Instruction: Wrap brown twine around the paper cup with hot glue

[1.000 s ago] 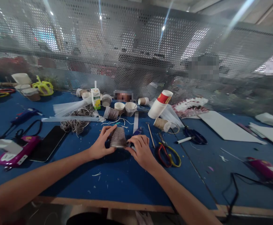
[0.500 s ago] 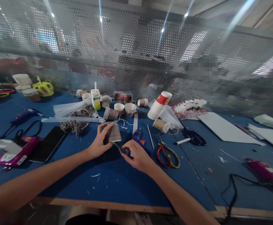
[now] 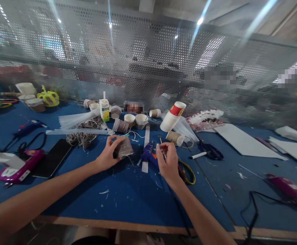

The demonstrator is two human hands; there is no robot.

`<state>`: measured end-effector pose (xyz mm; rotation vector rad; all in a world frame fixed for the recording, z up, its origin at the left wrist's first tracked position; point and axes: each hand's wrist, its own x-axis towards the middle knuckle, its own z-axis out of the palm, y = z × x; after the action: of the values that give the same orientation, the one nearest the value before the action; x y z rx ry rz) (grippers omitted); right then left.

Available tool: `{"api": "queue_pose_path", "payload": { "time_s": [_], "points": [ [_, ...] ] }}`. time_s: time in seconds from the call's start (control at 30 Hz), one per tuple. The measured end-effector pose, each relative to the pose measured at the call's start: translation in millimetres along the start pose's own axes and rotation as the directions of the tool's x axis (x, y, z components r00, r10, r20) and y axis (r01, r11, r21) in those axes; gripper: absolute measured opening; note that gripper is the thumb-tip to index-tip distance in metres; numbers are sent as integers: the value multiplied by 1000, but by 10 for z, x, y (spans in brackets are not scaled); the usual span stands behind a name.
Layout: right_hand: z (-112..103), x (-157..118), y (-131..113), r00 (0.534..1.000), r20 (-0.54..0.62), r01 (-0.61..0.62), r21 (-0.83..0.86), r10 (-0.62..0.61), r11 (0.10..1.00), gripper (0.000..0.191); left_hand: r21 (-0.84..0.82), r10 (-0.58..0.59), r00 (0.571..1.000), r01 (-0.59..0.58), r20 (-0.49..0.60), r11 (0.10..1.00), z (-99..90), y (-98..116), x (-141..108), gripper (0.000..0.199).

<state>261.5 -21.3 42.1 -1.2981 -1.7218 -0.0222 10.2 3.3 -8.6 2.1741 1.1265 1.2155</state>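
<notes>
My left hand (image 3: 110, 152) is closed round a cup wrapped in grey-brown cord (image 3: 125, 147), which lies tilted on its side. From the cup's lower rim a thin loose strand of cord (image 3: 132, 161) trails down to the right. My right hand (image 3: 168, 159) is over the blue glue gun (image 3: 148, 153), its fingers bent; a thin wooden stick (image 3: 161, 140) shows just behind them. Whether these fingers grip anything cannot be made out. A metal ruler (image 3: 145, 166) lies between the hands, partly under the glue gun. Beside my right wrist are the yellow-handled scissors (image 3: 191, 174), partly hidden.
Wrapped cups (image 3: 120, 126), a drink carton (image 3: 104, 110), a tangle of cord (image 3: 83, 137) and a leaning cup stack (image 3: 170, 119) stand farther back. A phone (image 3: 52, 158) lies left, dark scissors (image 3: 213, 151) right. A perforated metal screen (image 3: 148, 64) rises behind.
My right hand has moved right and slightly up, away from the cup and its strand, to the glue gun. The strand now hangs loose. The cup in my left hand has tilted slightly.
</notes>
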Motion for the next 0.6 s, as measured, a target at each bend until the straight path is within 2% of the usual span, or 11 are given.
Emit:
{"api": "queue_pose_path", "payload": {
  "time_s": [0.1, 0.2, 0.33, 0.4, 0.5, 0.6],
  "points": [
    [77, -5, 150, 997, 74, -3, -258, 22, 966, 30, -30, -37, 999, 38, 32, 999, -20, 6, 7, 72],
    [119, -25, 280, 976, 211, 38, -366, 43, 930, 39, -78, -75, 997, 76, 14, 994, -28, 25, 6, 69],
    [100, -18, 355, 912, 407, 50, -235, 52, 971, 33, -136, -134, 988, 123, -75, 983, -22, 32, 0, 75],
    [81, -8, 355, 893, 451, 65, -165, 17, 984, 32, -150, -156, 980, 137, -122, 979, -18, 30, 0, 79],
    [57, 3, 317, 872, 489, 71, -183, 28, 981, 34, -164, -174, 973, 149, -152, 975, -20, 29, 4, 80],
    [38, 17, 230, 833, 543, 26, -230, 106, 973, 37, -164, -190, 971, 166, -145, 972, -26, 21, 5, 80]
  ]
}}
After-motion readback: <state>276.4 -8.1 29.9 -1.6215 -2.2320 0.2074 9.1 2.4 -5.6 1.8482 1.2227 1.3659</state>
